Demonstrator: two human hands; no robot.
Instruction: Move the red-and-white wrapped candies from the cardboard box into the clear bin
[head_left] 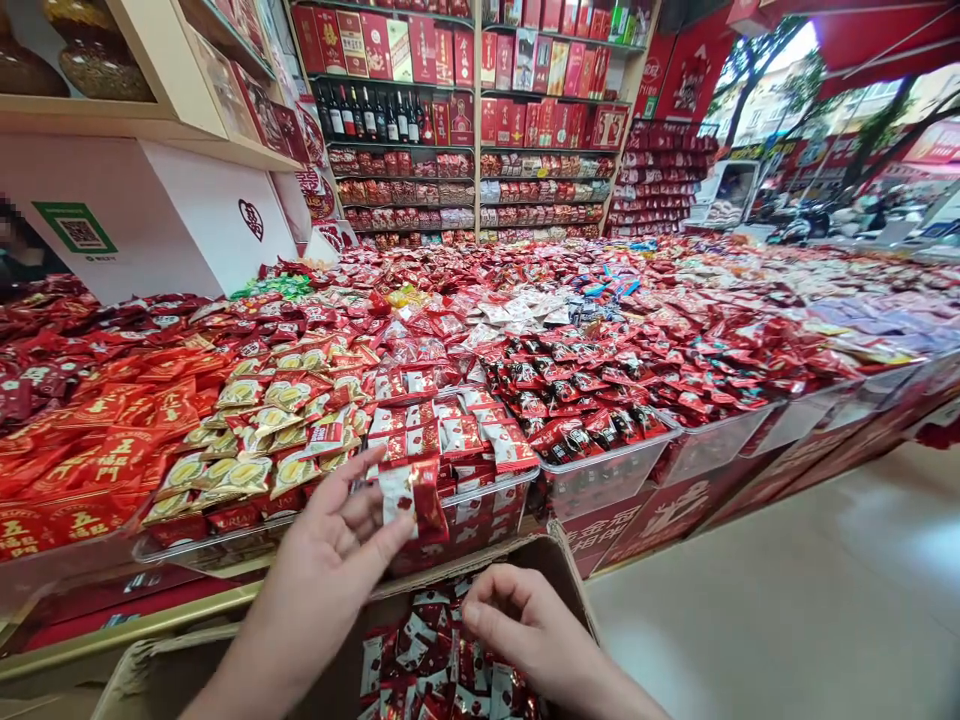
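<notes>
My left hand is closed on a small red-and-white candy packet, pinched between thumb and fingers in front of a clear plastic bin. Rows of matching candy packets stand in that bin. Lower right, my right hand hangs over an open cardboard box, its fingers curled and the thumb against them. Whether it pinches anything I cannot make out. Loose packets of the same red and white lie inside the box.
Gold packets and orange-red packets fill bins on the left. A bin of black-and-red packets stands to the right. Behind rise shelves with bottles and gift boxes. A pale floor lies at the right.
</notes>
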